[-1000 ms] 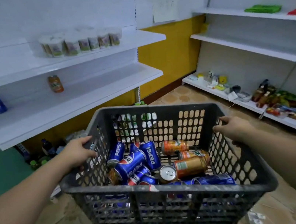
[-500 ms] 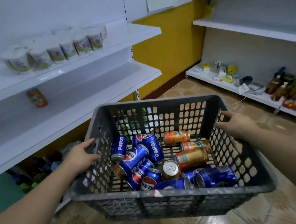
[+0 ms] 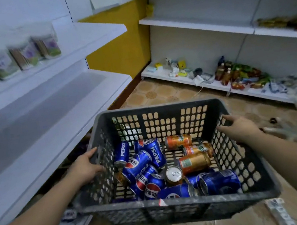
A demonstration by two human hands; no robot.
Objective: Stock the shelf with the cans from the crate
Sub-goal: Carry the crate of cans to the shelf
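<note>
Grey crate [image 3: 235,198], cans [image 3: 155,155], left grip [image 3: 83,169], right grip [image 3: 241,128] clasping it, blurred packets [image 3: 23,54] perhaps yoghurt

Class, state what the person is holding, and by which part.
The grey crate, held by its two side walls: left hand on the left wall, right hand on the right wall near the rim.

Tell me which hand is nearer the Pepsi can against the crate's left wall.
Left. Left hand grips the crate beside the Pepsi can; right hand holds the opposite wall.
</note>
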